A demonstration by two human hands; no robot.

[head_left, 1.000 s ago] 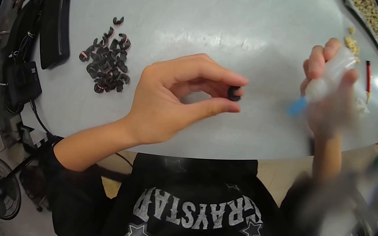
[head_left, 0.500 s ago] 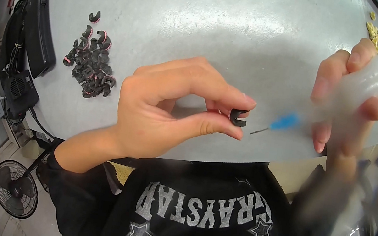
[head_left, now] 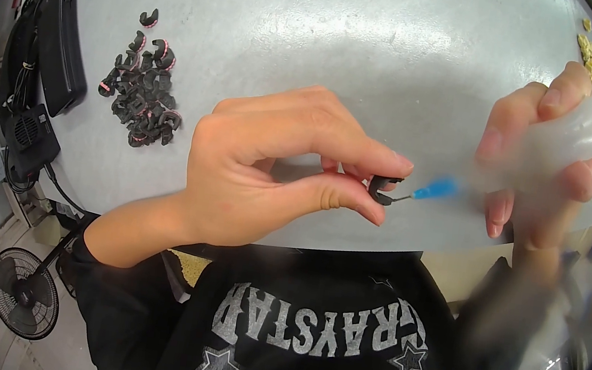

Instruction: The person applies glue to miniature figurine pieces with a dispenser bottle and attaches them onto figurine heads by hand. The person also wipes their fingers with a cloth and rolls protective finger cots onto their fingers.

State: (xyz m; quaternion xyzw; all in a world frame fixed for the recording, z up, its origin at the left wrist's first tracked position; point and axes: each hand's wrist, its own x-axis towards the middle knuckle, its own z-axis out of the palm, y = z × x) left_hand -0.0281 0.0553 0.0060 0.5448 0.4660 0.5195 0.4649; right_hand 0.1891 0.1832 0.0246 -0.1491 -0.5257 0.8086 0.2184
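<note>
Needle and held piece above the worktop (head_left: 291,56). The black C-shaped piece (head_left: 375,188), matte and thick-walled, lies at three o'clock from the centre of view, its opening facing three o'clock. The left hand (head_left: 240,151) pinches it between thumb and forefinger, the fingers parted only by the piece's height. The fingers of the right hand (head_left: 520,122) wrap a translucent squeeze bottle (head_left: 566,143), blurred, toward two o'clock from the piece. Its blue needle hub (head_left: 435,189) bears a thin needle (head_left: 402,198) reaching the C's lower arm; contact cannot be told. A pile of similar black pieces (head_left: 143,99), some pink-edged, lies toward ten o'clock.
</note>
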